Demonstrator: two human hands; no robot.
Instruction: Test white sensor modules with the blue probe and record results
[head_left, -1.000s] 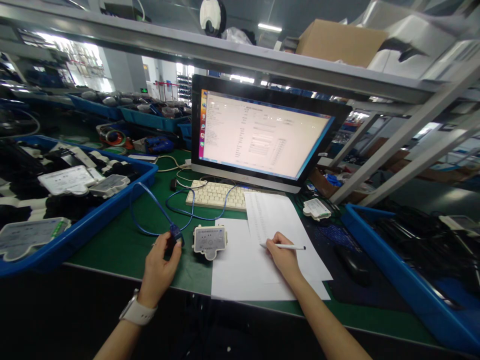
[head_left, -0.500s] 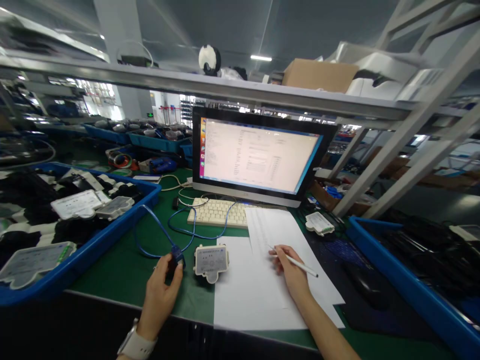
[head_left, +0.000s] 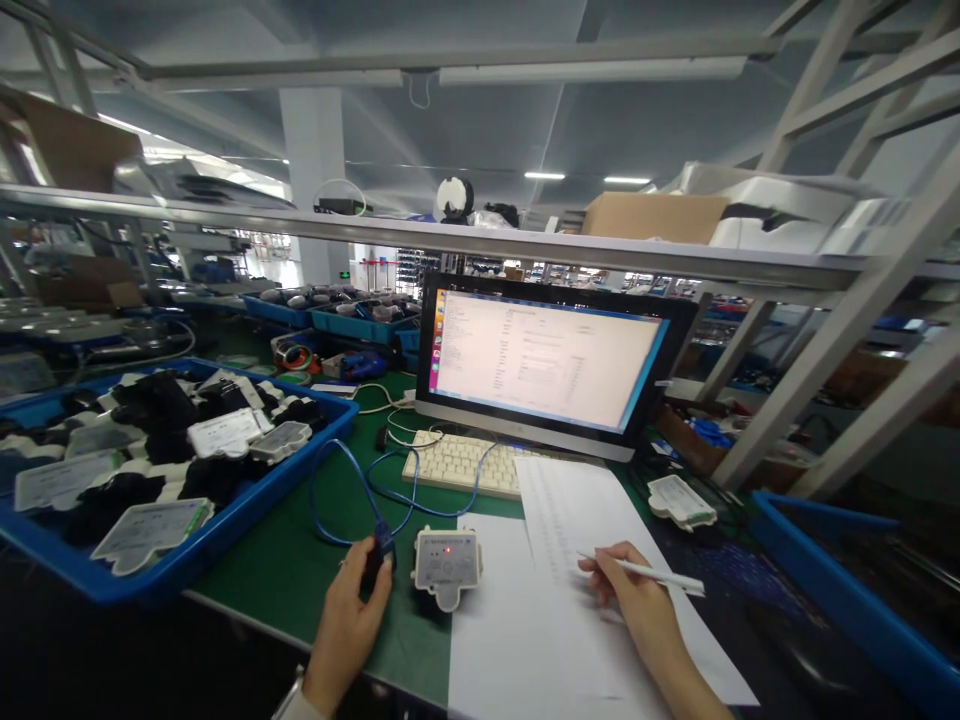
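My left hand (head_left: 352, 620) is closed around the blue plug (head_left: 382, 543) of a blue cable (head_left: 341, 500), held against the left side of a small white device (head_left: 446, 565) on the green mat; a red light shows on the device. My right hand (head_left: 630, 595) grips a white pen (head_left: 652, 573) over the white paper sheets (head_left: 555, 600). Behind them are a cream keyboard (head_left: 469, 465) and a lit monitor (head_left: 547, 362).
A blue tray (head_left: 225, 525) at the left holds several white devices and black parts. Another white device (head_left: 681, 502) lies right of the papers. A second blue tray (head_left: 847, 590) and a dark mouse (head_left: 806, 655) sit at the right. A metal shelf (head_left: 525, 245) runs overhead.
The camera has tilted upward, so the desk sits lower in view. The plug has moved up against the device, whose red light is now lit. The pen hand stays over the paper.
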